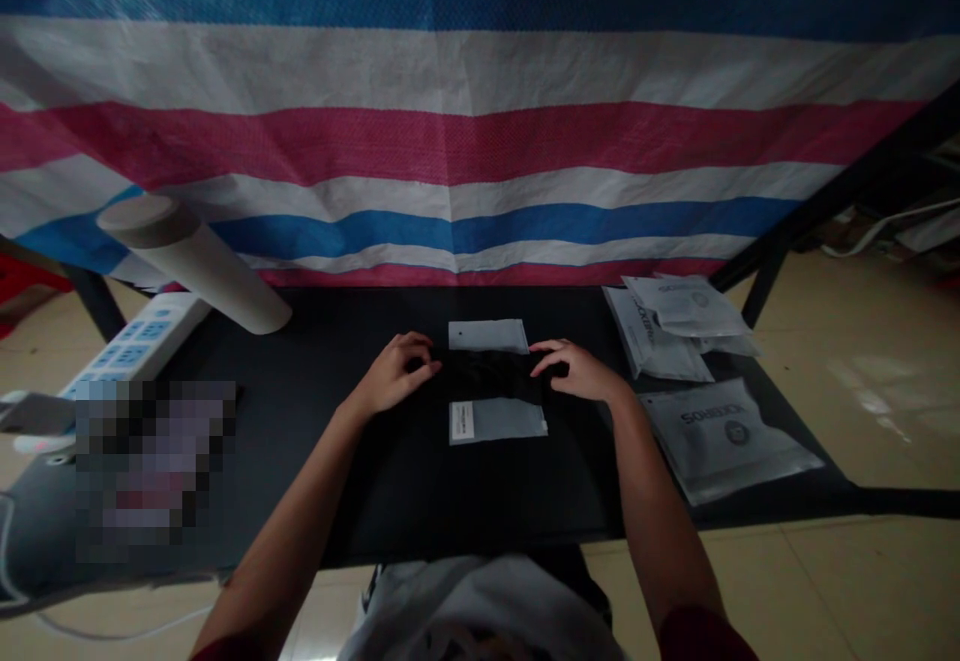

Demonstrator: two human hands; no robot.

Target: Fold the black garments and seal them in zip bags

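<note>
As two bare forearms reached forward, a dark folded cloth [487, 376] lay on a black surface [427, 511], and everything else sat around that cloth. The left hand [394, 376] was at the cloth's left end, its fingers [414, 344] curled narrowly down over the edge. The right hand [577, 371] was at the cloth's right end, its fingers [546, 349] stretched a little wider and laid across the fabric. Both hands touched the cloth, but I could not tell whether either was gripping it or only resting there.

Just beyond the cloth lay a flat white packet [488, 336], and just on the near side lay a flat pale packet [496, 421] with a small printed label at its left end. Well to the cloth's right sat a loose pile of silver-grey printed mailer bags [667, 326], with a single larger bag [720, 441] nearer the person. Well to the cloth's left, a cardboard tube [195, 266] lay at a slant beside a white power strip [135, 346], and a pixelated patch [154, 466] hid whatever was nearer. Behind the cloth hung a striped tarpaulin [480, 141] in blue, white and red, and a tiled floor [862, 361] showed past the cloth's right.
</note>
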